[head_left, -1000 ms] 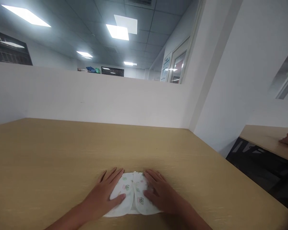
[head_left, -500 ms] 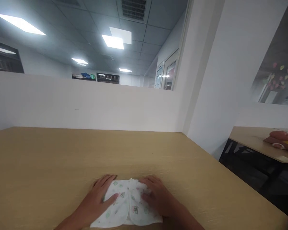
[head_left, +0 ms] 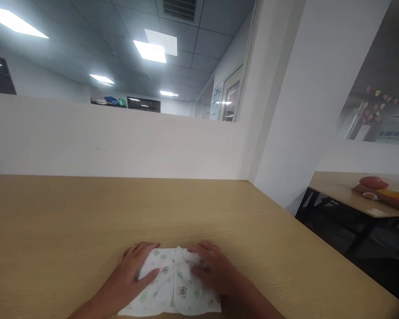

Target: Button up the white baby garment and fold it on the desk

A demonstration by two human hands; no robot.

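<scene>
A small white cloth garment (head_left: 159,287) lies flat on the table close to me. It looks like baby clothing, printed with little cartoon animals and green shapes, and its two rounded front panels meet along a middle line. My left hand (head_left: 131,272) rests on its left side, fingers stretched out past the upper left corner and thumb across the print. On the opposite side my right hand (head_left: 211,268) lies over the upper right part, fingers spread. The cloth beneath both palms is hidden.
The wooden table (head_left: 119,212) reaches to a low white partition (head_left: 129,146) at the back and a white pillar (head_left: 282,106) at the right. Beyond its right edge stands another table (head_left: 335,188), with a reddish-brown and yellow doll-like object (head_left: 374,184) on it.
The view has turned slightly to the right, so the surroundings sit a little further left. Both hands keep nearly the same place on the garment.
</scene>
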